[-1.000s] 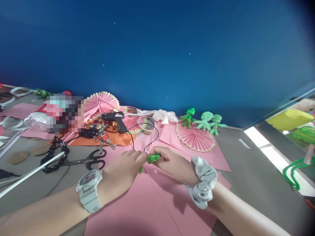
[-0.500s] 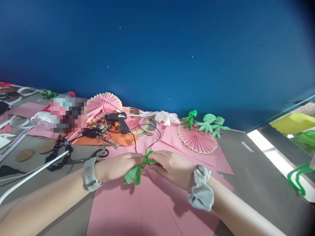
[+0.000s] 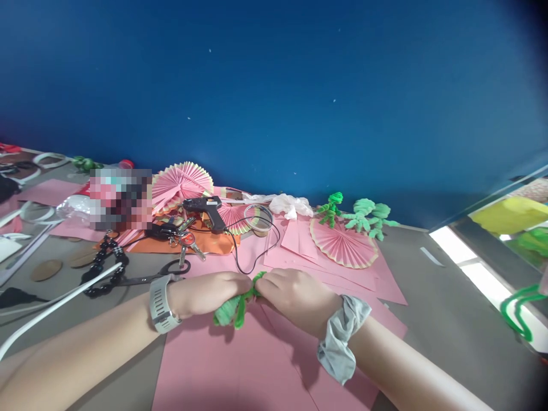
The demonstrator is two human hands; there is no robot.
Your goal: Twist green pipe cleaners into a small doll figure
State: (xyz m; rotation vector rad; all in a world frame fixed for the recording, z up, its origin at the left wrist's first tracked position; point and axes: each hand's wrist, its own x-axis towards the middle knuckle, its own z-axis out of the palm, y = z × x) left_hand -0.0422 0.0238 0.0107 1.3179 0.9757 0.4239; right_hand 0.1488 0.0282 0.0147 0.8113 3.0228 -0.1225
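Both my hands meet over a pink paper sheet (image 3: 240, 365) on the grey table. My left hand (image 3: 205, 292), with a grey watch on the wrist, is closed around a green pipe-cleaner bundle (image 3: 231, 311) that sticks out below its fingers. My right hand (image 3: 291, 297), with a grey scrunchie on the wrist, is closed on the other end of the same green pipe cleaner, knuckles up. The two hands touch at the fingertips.
Behind the hands lie a black glue gun (image 3: 205, 208) with its cord, black scissors (image 3: 145, 277), keys (image 3: 184, 240), a tape roll (image 3: 258, 218), pink paper fans (image 3: 342, 242), green pipe-cleaner figures (image 3: 363, 214) and a black bead string (image 3: 103, 265). A blue wall stands behind.
My left wrist has turned so that the watch band faces up, and the green bundle has come out below my left hand. Both hands have dropped slightly toward the pink paper.
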